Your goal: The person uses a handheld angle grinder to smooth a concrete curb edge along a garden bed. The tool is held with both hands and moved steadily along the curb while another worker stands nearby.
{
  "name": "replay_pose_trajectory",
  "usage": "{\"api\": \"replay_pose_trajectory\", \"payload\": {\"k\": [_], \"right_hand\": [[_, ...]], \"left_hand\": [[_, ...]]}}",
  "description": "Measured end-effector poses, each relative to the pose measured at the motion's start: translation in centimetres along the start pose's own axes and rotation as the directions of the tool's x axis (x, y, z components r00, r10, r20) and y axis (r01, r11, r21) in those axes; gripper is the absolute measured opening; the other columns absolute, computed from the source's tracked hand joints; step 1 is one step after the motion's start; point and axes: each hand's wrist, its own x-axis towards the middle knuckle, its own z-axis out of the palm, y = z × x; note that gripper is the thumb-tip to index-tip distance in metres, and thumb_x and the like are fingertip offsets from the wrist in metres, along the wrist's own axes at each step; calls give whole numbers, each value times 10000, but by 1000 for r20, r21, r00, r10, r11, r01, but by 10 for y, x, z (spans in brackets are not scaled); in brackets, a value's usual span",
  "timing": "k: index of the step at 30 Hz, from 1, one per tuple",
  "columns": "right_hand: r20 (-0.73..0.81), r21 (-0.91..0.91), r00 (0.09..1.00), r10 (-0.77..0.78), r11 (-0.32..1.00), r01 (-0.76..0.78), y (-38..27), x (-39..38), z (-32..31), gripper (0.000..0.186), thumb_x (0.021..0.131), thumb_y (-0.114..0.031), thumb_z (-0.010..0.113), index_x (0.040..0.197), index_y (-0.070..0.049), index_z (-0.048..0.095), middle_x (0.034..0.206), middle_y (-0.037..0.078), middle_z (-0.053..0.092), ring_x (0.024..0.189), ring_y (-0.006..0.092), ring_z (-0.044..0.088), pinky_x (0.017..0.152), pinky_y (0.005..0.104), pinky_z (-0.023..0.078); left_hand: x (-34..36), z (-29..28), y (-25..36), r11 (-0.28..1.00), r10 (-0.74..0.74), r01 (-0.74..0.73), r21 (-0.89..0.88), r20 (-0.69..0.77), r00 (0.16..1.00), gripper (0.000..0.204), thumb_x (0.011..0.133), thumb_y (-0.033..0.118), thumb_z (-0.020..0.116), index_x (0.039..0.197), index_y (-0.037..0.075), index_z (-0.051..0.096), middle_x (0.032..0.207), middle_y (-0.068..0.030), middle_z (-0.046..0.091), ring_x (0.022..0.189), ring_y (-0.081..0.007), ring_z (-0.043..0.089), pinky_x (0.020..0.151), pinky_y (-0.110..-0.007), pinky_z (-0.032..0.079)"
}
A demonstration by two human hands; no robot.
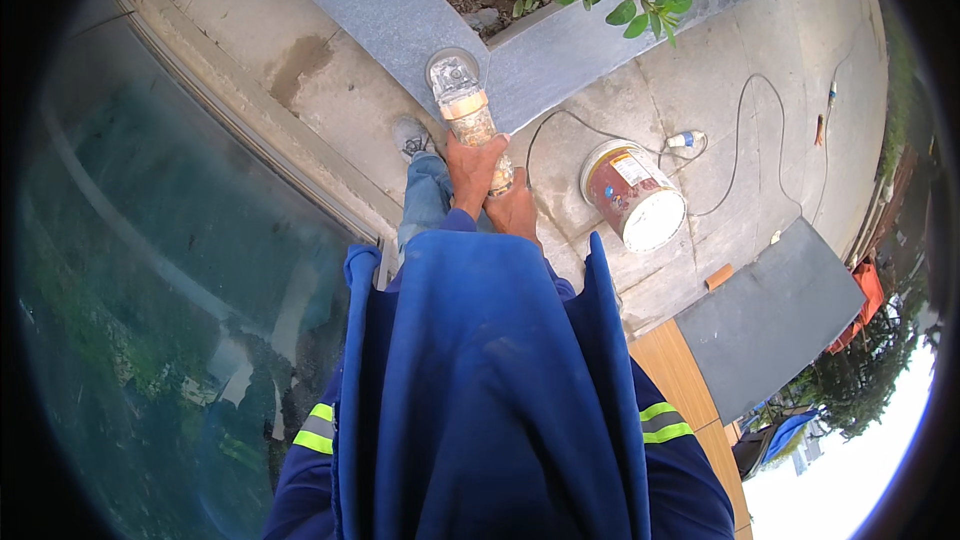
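A dusty angle grinder point(463, 100) points away from me, its round disc guard lying against the corner of a grey stone planter edge point(390, 10). My left hand point(470, 168) grips the grinder's body from the left. My right hand point(514, 208) holds its rear end, just below and to the right of the left one. A black power cord point(560, 118) runs from the grinder's tail across the paving. My blue jacket fills the lower middle of the view and hides my forearms.
A tipped paint bucket point(632, 195) with a white lid lies right of my hands. A plug connector point(686, 140) and cable loop lie beyond it. A dark grey stone slab point(770, 315) rests at right. A glass panel point(150, 260) fills the left. My shoe point(410, 135) stands by the planter.
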Motion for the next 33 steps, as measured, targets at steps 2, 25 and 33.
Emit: {"api": "replay_pose_trajectory", "payload": {"k": [2, 25, 33], "right_hand": [[-45, 46, 999, 16, 999, -14, 1, 2, -11, 697, 844, -440, 865, 1237, 39, 545, 1029, 346, 752, 1019, 527, 740, 865, 580, 580], [-192, 218, 957, -219, 941, 259, 45, 18, 13, 607, 875, -345, 825, 1245, 39, 534, 1016, 369, 740, 1009, 562, 726, 866, 581, 563], [27, -26, 978, -207, 978, 208, -31, 24, 9, 609, 878, -324, 818, 1259, 54, 530, 1043, 384, 731, 1051, 569, 715, 884, 565, 560]], "left_hand": [[-2, 17, 6, 998, 19, -18, 64, -12, 1000, 642, 764, 217, 892, 1267, -39, 586, 1109, -184, 736, 970, -291, 739, 862, -423, 586], [0, 15, 12, 971, -164, 167, 172, -27, 986, 754, 702, 283, 916, 1289, -34, 565, 1142, -264, 738, 1078, -410, 742, 941, -488, 573], [29, -24, 20, 999, -45, 41, -25, -149, 988, 793, 703, 299, 893, 1324, -56, 551, 1118, -270, 743, 1048, -400, 745, 922, -477, 585]]}}
